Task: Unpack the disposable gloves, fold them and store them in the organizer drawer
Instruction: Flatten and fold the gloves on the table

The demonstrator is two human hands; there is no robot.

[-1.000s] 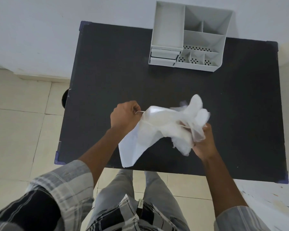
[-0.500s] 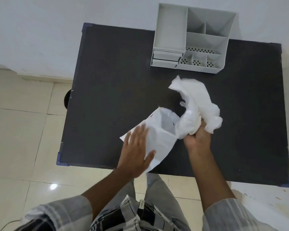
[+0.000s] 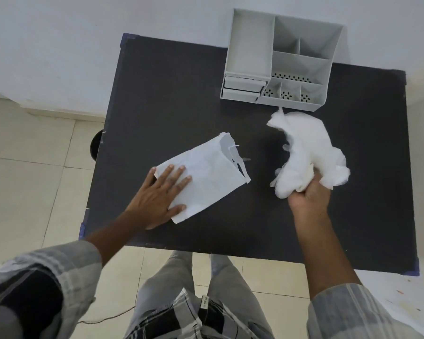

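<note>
- Standing against the far edge of the desk [image 3: 171, 99], toward its right corner: grey organizer [image 3: 279, 62], open compartments on top, two drawers [image 3: 241, 88] at its lower left, both pushed in.
- Lying flat near the middle of the desk, toward the left edge: white pouch [image 3: 213, 174], open mouth facing the organizer, apparently empty.
- Bunched in a loose wad between pouch and right edge, just in front of the organizer: disposable gloves [image 3: 306, 148], out of the pouch and not yet folded.
- Pressing the pouch down: left hand [image 3: 159, 196], palm flat, fingers spread.
- Clamped around the lower end of the gloves: right hand [image 3: 306, 199].
- Unpacking looks done; next likely laying the wad down, separating and folding a glove, with a drawer to pull open.
</note>
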